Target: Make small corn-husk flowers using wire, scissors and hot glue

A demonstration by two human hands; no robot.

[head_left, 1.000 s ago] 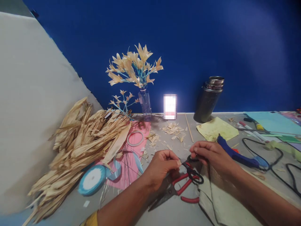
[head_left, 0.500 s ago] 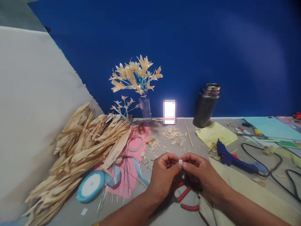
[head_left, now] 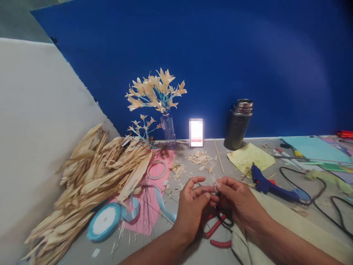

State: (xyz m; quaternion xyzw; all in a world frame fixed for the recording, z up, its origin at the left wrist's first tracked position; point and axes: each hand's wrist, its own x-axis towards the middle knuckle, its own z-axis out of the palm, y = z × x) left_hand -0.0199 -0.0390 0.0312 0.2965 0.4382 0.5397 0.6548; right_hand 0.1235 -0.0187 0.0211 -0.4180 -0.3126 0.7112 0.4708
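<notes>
Pinching: left hand (head_left: 193, 204) and right hand (head_left: 237, 202) grip one small white piece (head_left: 214, 183) between fingertips.
Below: red-handled pliers (head_left: 217, 230) on the surface (head_left: 190, 254).
Right: blue glue gun (head_left: 268, 184).

Your left hand (head_left: 194, 208) and right hand (head_left: 238, 200) are showing bare, with no gloves, rings or watch. Both forearms are entering the view uncovered, the left from 6 o'clock and the right from 4 o'clock, and no sleeve is reaching as far as either wrist. Short, unpainted nails are showing on the fingertips (head_left: 218, 184) at the centre.
</notes>
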